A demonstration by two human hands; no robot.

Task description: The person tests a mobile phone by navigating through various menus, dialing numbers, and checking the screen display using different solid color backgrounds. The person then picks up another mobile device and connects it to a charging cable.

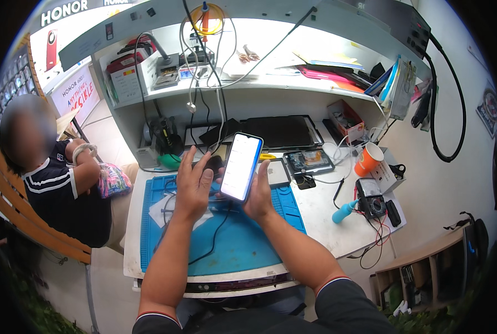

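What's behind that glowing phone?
Part of the right hand shows behind the glowing phone, and the blue mat lies below. Whatever the glowing phone covers can't be seen.

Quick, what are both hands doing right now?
Left hand: open, holding nothing I can see.
Right hand: holding the lit phone.

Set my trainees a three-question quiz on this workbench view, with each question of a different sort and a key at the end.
1. True or false: the phone is lit.
2. Which hand supports the phone? A) left B) right
3. Fill in: the orange cup is to the ___ of the blue mat.

Key:
1. True.
2. B, the right hand.
3. right
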